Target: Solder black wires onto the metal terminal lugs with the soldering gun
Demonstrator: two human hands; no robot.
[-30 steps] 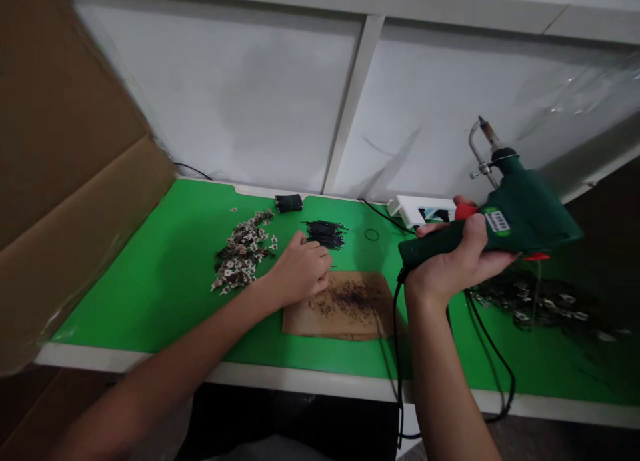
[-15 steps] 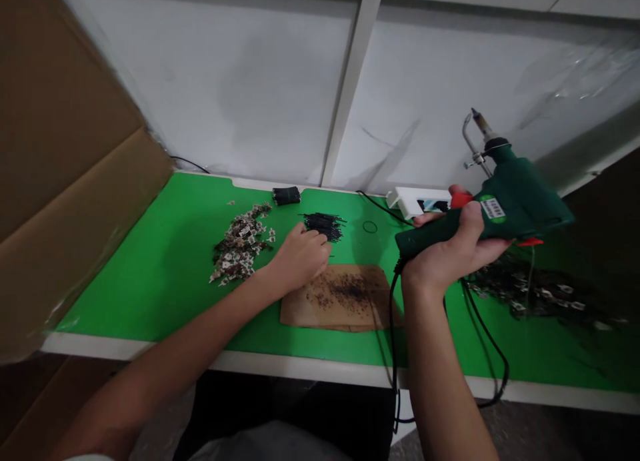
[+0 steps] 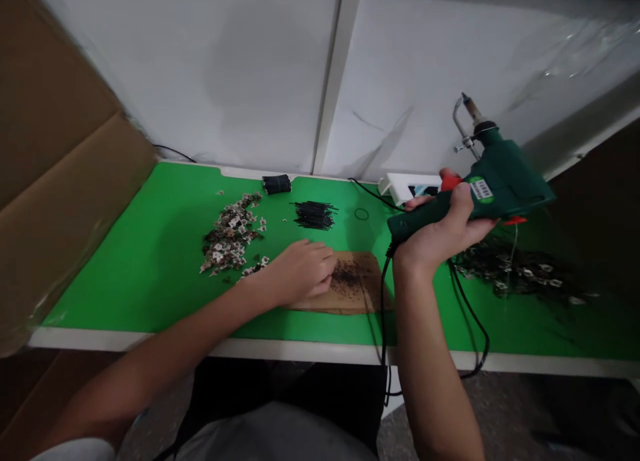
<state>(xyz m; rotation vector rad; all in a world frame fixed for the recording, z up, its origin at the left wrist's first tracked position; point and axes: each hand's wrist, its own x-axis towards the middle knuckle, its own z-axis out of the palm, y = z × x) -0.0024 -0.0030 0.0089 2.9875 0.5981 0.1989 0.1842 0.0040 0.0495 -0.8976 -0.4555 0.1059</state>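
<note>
Card [image 3: 360,302]: brown, flat on the green bench [image 3: 150,288], dark specks [image 3: 350,279] scattered over it; my guess is that it shields the surface beneath from heat and mess.
Left grip [image 3: 305,271]: over the card's left part, knuckles up, fingers curled together; the fingertips are hidden from me, so I can't tell whether they pinch anything.
Right grip [image 3: 445,238]: clamped round the handle of the gun [image 3: 515,174], wrapping it from beneath, probably to balance the heavy body above the wrist.
Gun: raised in the air, right of the card, its tip [image 3: 470,108] pointing up and away; I'd say that spares skin from the hot end. A finger is by the red trigger [image 3: 451,183], pressed or not I can't see.
Wires: a loose black heap of wires [image 3: 315,216], just beyond the card, lying mostly side by side, perhaps for easy picking.
Bundle [image 3: 277,184]: beyond the card and to its left, gathered tight, likely so the strands don't stray.
Pile [image 3: 230,231]: small pale pieces left of the card.
Tangle [image 3: 530,271]: dark strands and pale bits, right of the card, seemingly set apart from the pile to avoid mixing.
Cord [image 3: 384,301]: hanging slack from the gun past the card's right edge.
</note>
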